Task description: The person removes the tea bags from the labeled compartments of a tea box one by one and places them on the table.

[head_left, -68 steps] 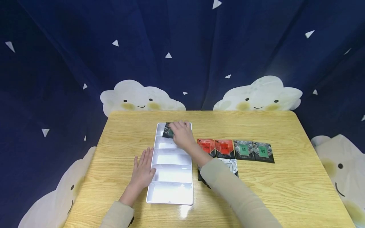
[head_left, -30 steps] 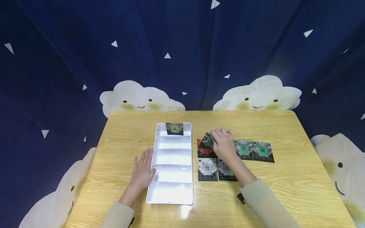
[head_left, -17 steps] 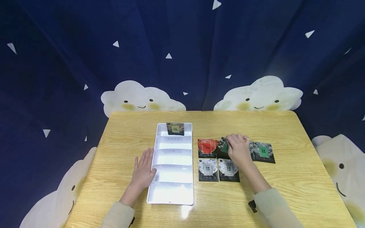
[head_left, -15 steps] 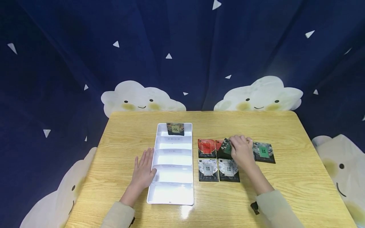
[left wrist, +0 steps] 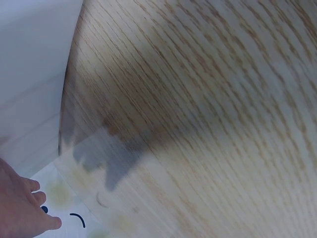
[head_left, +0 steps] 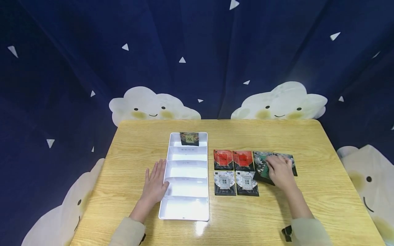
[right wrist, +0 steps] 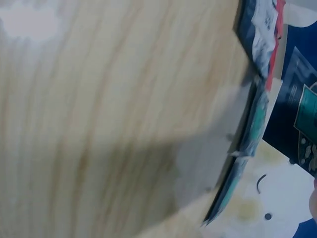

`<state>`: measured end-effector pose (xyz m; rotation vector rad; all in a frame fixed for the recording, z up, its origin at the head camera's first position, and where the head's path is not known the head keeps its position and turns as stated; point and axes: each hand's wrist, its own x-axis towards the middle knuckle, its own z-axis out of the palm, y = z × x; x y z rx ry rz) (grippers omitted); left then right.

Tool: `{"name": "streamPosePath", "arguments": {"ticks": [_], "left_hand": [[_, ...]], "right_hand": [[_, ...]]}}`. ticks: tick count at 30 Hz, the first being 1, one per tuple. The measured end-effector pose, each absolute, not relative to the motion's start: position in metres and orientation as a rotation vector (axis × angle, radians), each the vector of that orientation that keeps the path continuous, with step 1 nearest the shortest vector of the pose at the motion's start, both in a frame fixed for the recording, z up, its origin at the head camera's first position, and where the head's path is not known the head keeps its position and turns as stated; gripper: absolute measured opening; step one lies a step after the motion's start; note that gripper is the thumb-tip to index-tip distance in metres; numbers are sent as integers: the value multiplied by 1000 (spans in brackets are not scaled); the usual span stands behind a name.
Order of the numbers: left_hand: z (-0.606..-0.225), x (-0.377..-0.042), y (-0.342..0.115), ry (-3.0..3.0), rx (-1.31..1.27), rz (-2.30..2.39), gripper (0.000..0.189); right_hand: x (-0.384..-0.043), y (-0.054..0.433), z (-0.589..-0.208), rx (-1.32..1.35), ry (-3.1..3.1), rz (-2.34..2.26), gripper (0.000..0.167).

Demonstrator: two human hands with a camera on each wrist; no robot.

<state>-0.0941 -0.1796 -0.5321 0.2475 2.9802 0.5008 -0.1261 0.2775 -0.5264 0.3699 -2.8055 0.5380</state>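
Observation:
My left hand [head_left: 155, 182] lies flat on the table with straight fingers along the left side of the white tray [head_left: 184, 209], its thumb at the rim. In my right hand [head_left: 280, 171] a dark sachet with a green label [head_left: 262, 172] is pinched by one edge. The right wrist view shows the held sachet [right wrist: 287, 116] raised above the row. Under it, two flat green-label sachets, the left one [head_left: 258, 154] and the right one [head_left: 286, 155], are partly hidden. A sachet with a gold label [head_left: 189, 139] leans in the tray's far compartment.
Two red sachets, one [head_left: 223, 160] beside the other [head_left: 243, 160], lie right of the tray. Nearer are two silver-white sachets, a left [head_left: 224, 183] and a right [head_left: 247, 183]. A dark blue curtain [head_left: 212, 51] hangs behind the wooden table [head_left: 141, 140].
My right hand left the gold-label sachet in the far compartment, and now carries a green-label sachet rightward across the red ones to the flat green ones. The left hand stays by the tray.

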Motion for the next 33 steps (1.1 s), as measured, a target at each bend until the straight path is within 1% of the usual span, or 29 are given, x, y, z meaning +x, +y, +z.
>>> {"name": "streamPosePath", "arguments": {"ticks": [9,14,23,28,33], "left_hand": [[-531,-95,-179,2975,254,492,76],[-531,-95,-179,2982,256,501,77],[-532,-95,-180,2984,258,521,76],[-533,-95,-180,2983,255,525,76],[-533,-95,-180,2984,253,530,76]], "right_hand": [[-116,297,-538,431,-2924,588,11],[-112,305,-553,417,-3007,525,20],[-104,304,-587,420,-2901,466,11],[-103,301,-596,348,-2858,446,11],[-103,298,-602,332,-2821,439,13]]}}
